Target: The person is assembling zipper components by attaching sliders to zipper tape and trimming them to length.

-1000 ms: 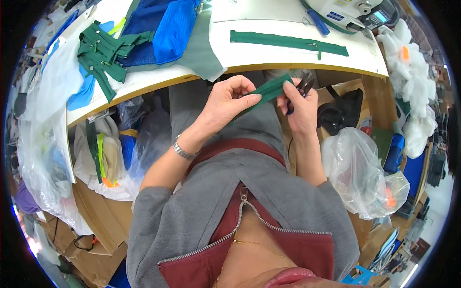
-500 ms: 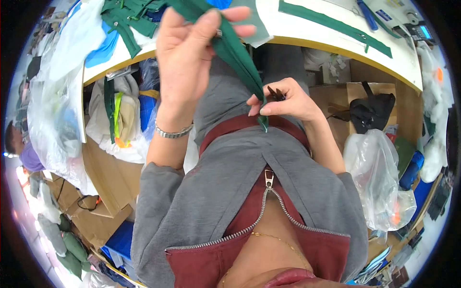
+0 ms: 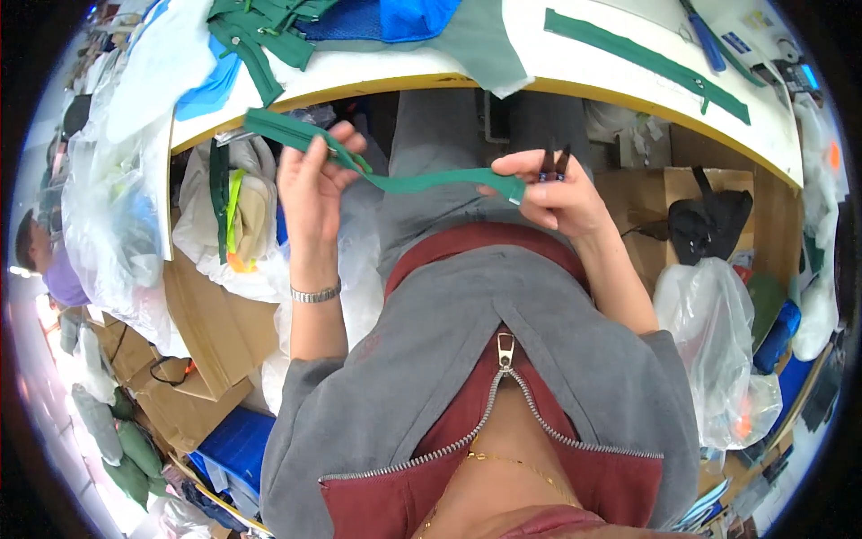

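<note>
A yellow-edged white table (image 3: 579, 70) stands above brown cardboard (image 3: 627, 194).

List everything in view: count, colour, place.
table: one, white, across the top
held zipper strip: one, green, across the middle
loose zipper strip: one, green, table's right
zipper pile: uncounted, green, table's left
mesh fabric: uncounted, blue, beside pile
handled tool: one, blue, table's far right
snips: one, dark, centre right
strapped pouch: one, black, right side
plastic bags: several, clear, left and right
cardboard: uncounted, brown, both sides
co-worker: one, purple clothing, left edge
edge clutter: too small to tell
top: one, grey-maroon, lower centre
left hand: one, bare, holding strip
right hand: one, bare, strip and snips
</note>
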A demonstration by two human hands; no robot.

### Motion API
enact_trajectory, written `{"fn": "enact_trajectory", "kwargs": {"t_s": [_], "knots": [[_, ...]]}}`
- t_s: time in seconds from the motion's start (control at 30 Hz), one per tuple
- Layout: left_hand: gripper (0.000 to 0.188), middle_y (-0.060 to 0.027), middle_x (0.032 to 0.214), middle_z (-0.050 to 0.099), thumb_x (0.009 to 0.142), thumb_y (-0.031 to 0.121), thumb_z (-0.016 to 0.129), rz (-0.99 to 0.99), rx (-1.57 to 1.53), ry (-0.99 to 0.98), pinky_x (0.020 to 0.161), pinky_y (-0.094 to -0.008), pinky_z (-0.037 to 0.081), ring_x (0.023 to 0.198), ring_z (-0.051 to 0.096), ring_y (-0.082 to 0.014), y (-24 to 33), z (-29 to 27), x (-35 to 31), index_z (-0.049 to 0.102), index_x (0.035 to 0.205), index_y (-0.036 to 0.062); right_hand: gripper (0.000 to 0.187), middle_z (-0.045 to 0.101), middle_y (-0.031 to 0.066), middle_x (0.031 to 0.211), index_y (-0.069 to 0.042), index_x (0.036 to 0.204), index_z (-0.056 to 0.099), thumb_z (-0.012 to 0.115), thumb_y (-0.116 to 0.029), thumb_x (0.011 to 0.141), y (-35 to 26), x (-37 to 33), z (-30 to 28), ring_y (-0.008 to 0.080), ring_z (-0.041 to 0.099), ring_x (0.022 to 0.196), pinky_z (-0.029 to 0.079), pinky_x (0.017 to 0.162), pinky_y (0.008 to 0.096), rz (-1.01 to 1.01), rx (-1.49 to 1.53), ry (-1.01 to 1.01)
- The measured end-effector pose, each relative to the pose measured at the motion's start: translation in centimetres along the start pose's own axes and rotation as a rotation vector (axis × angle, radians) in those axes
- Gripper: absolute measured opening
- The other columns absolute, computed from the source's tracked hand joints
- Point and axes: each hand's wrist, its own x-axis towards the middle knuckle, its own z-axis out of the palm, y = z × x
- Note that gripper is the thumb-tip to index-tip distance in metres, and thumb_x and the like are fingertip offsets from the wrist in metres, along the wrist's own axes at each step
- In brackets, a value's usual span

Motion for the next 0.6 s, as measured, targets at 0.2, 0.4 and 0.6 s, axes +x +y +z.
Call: {"fn": "enact_trajectory", "kwargs": {"t_s": [0.2, 0.4, 0.6], "knots": [[0.019, -0.0049, 0.083, 0.061, 0.084, 0.022, 0.059, 0.02, 0.667, -0.103, 0.058, -0.0183, 0.042, 0.068, 0.055, -0.006, -2.0, -2.0, -1.6, 0.058, 0.082, 0.0028, 0.019, 0.06, 0.0083, 0.063, 0.001, 0.095, 0.06, 0.056, -0.007, 0.078, 0.4, 0.9, 1.3, 0.0049, 0.038, 0.038, 0.032, 0.038, 0.0176, -0.091, -0.203, 0.204], [0.019, 0.0004, 0.079, 0.058, 0.08, 0.012, 0.061, 0.074, 0.536, -0.549, 0.061, -0.0203, 0.041, 0.071, 0.052, -0.0069, -2.2, 7.4, -1.8, 0.056, 0.095, 0.0008, 0.012, 0.047, -0.0013, 0.053, -0.003, 0.083, 0.06, 0.059, -0.015, 0.083, 0.3, 1.1, 1.9, 0.0045, 0.037, 0.04, 0.027, 0.038, 0.0185, -0.041, -0.272, 0.41], [0.01, 0.007, 0.064, 0.048, 0.084, 0.013, 0.058, -0.256, 0.235, -0.518, 0.046, -0.0173, 0.028, 0.054, 0.039, 0.0004, -2.7, 8.2, -2.1, 0.055, 0.083, 0.0034, 0.025, 0.054, -0.0002, 0.063, -0.001, 0.085, 0.063, 0.051, -0.023, 0.088, 0.0, 0.9, 1.1, 0.0027, 0.037, 0.043, 0.026, 0.039, 0.0168, -0.141, -0.192, 0.543]]}}
